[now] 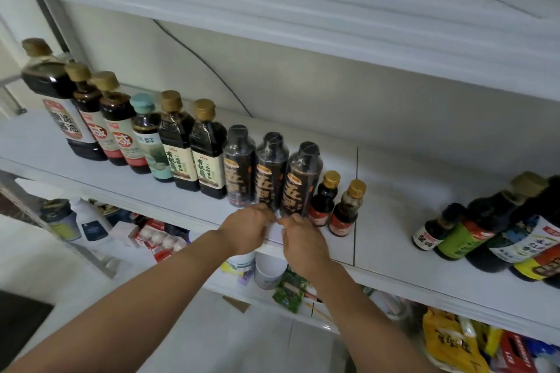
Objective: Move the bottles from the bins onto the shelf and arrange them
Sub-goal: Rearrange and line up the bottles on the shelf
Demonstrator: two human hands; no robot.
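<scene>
Both hands up at the front of the shelf (394,209) now. My left hand (247,228) is at the foot of the middle black bottle (271,169), and my right hand (300,238) is at the foot of the third black bottle (303,179) just beside it. Fingers are bent in on both, but pinching or only nudging, I can't tell (the fingertips are hidden). The bottles stand upright just beyond my knuckles, long axis vertical, shoulder to shoulder in the row. They're dark with glossy wrap, black caps and orange lettering. Next, I reckon, a small squaring-up push.
</scene>
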